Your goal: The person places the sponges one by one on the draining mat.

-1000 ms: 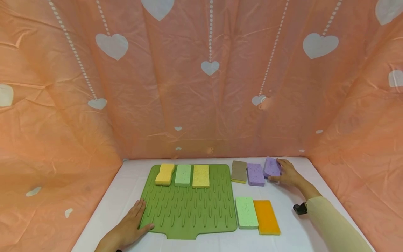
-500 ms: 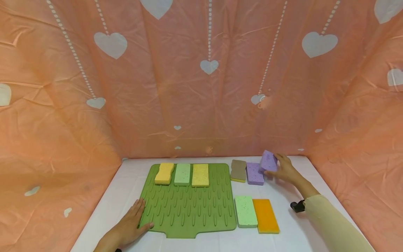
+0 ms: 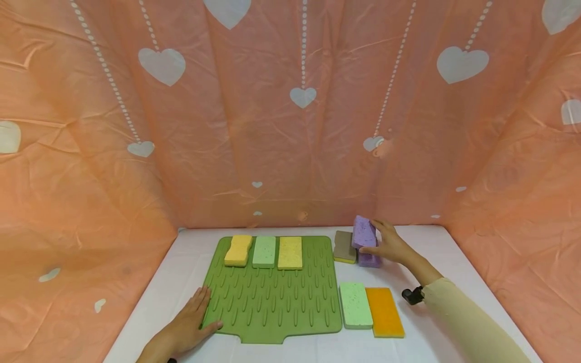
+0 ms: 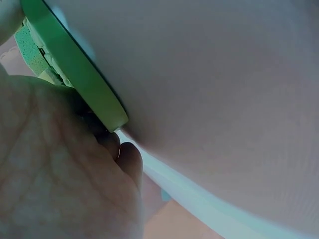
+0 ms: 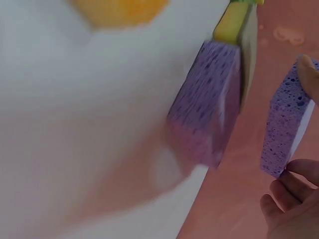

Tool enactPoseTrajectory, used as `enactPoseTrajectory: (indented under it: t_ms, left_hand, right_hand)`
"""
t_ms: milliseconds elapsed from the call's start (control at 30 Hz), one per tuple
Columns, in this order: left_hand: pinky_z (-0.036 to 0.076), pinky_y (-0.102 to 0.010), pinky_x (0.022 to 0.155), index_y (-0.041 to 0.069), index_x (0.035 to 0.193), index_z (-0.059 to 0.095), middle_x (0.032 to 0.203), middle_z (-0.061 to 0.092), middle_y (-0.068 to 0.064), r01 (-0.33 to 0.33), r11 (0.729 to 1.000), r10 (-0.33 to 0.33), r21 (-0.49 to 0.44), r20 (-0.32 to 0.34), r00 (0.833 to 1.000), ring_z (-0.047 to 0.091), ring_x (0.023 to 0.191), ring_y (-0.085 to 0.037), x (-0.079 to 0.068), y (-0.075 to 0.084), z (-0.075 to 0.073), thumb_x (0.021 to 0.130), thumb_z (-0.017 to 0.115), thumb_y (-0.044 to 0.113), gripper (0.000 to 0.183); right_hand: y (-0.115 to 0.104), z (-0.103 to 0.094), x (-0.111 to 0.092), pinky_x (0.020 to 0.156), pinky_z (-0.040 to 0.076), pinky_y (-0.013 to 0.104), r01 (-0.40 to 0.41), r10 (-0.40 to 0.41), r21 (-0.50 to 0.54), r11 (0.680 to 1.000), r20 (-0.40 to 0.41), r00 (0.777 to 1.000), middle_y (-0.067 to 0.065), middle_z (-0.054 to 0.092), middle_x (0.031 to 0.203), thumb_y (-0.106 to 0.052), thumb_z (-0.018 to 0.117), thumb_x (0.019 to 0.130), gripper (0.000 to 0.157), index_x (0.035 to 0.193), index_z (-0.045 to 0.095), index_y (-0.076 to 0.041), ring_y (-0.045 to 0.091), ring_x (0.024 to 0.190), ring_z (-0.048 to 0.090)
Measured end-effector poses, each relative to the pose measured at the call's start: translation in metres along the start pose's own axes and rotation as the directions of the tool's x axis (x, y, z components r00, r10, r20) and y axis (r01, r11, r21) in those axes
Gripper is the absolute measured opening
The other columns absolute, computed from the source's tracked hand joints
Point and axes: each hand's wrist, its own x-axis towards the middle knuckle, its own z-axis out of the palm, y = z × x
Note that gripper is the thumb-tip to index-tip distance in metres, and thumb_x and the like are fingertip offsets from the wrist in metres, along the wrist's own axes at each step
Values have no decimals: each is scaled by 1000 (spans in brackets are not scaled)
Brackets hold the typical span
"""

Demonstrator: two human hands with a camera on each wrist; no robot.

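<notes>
My right hand (image 3: 394,247) pinches a purple sponge (image 3: 364,231) between thumb and fingers. In the head view this sponge overlaps a second purple sponge (image 3: 370,260) lying on the table. Seen from the right wrist, the held sponge (image 5: 283,127) is up off the table, apart from the lying one (image 5: 207,94). My left hand (image 3: 182,325) lies with straight fingers at the left edge of a green ridged mat (image 3: 272,305). The left wrist view has its palm (image 4: 55,159) against the mat's thick edge (image 4: 79,69).
Along the mat's far edge stand a wavy yellow sponge (image 3: 238,250), a green sponge (image 3: 264,251) and a yellow one (image 3: 290,253). Right of the mat are a grey-topped sponge (image 3: 344,246), a light green sponge (image 3: 356,305) and an orange one (image 3: 385,312). A curtain (image 3: 299,151) closes the back.
My right hand has lifted the outer purple sponge off the table and carried it left, over the other purple sponge. The left hand has stayed at the mat's edge.
</notes>
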Motion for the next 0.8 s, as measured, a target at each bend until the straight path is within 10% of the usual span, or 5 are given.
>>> enactPoseTrajectory:
  t_ms: [800]
  left_hand:
    - [11,-71,126,-20,161,21,171,14,-40,-26,998,26,-54,-12,1000,8,159,-58,0,-3,1,101,71,53,107]
  right_hand:
    - [-69,45,18,120,37,67,149,-149,5,989,106,983,36,34,163,-38,96,83,111,159,36,15,52,150,36]
